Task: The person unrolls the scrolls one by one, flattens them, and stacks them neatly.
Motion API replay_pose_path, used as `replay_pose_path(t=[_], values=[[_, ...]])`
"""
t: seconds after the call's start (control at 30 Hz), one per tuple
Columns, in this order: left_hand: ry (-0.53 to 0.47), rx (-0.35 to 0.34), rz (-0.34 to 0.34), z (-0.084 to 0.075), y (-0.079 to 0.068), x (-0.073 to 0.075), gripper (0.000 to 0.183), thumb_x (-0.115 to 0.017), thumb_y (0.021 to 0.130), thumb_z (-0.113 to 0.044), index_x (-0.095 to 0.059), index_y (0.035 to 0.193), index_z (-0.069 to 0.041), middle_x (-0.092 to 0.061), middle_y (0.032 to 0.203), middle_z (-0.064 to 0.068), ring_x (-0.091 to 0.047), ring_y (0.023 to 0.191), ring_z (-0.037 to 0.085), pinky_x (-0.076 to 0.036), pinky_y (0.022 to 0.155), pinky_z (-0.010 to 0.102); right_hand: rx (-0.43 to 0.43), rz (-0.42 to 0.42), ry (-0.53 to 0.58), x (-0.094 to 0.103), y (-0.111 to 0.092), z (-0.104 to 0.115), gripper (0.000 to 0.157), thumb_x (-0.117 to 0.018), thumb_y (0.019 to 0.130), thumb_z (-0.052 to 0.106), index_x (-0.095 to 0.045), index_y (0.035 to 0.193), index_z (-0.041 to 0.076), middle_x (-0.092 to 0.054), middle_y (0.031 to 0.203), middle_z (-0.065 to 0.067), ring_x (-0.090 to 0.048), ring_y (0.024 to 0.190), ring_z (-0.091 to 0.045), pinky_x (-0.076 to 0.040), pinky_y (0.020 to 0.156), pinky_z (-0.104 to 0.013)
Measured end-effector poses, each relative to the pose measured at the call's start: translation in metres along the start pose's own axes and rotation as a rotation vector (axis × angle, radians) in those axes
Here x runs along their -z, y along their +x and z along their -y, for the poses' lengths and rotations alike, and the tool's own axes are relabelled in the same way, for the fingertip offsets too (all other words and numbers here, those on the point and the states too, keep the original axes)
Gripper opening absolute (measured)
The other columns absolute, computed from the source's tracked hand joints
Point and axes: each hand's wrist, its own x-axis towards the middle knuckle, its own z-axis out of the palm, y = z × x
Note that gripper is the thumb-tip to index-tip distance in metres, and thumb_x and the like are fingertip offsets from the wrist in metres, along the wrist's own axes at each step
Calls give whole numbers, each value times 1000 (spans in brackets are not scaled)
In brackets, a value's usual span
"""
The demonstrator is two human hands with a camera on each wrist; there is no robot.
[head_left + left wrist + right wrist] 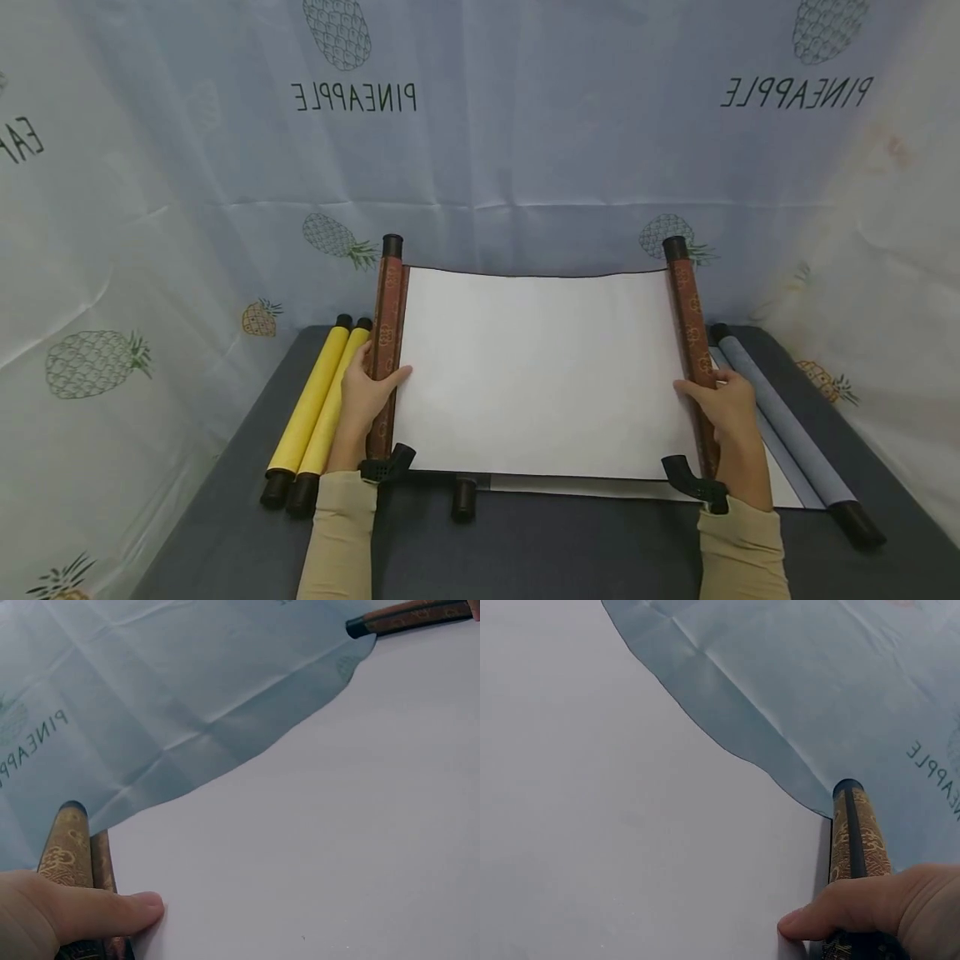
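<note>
- hazard: i judge uneven pull could crease the scroll (532, 375); slack grip could drop it.
- axis: left rod (386, 325) and right rod (686, 304) point away, far ends leaning inward; scroll spans crosswise.
- my left fingers (112, 911) and right fingers (847, 904): curled round their rods.
- location: over the counter (525, 554), between yellow rolls (311, 402) and grey roll (783, 418).
</note>
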Motion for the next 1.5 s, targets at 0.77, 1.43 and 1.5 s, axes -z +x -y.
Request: replay_pose_path(t=[0.77,1.43,1.5], values=[[37,-88,-93,7,-3,2,53,-69,89,-24,-53,133,1,-61,124,25,-60,104,33,-53,81,30,58,-56,-3,3,2,-5,70,-58,92,24,-29,148,-7,-36,142,-30,-40,123,-42,-38,103,-56],[-16,-40,-76,3,0,11,66,-68,89,-22,-40,143,2,-53,136,29,-53,125,41,-47,101,52,30,55,-29,13,0,-3,76,-50,96,29,-12,151,-7,-16,156,-34,-23,142,-52,-25,115,-61],[-1,-55,-67,4,0,11,64,-66,91,-22,-39,143,2,-54,135,30,-57,121,41,-49,98,52,35,81,-39,14,0,-4,74,-45,98,29,-9,151,-7,-16,155,-36,-23,141,-53,-25,115,-62]])
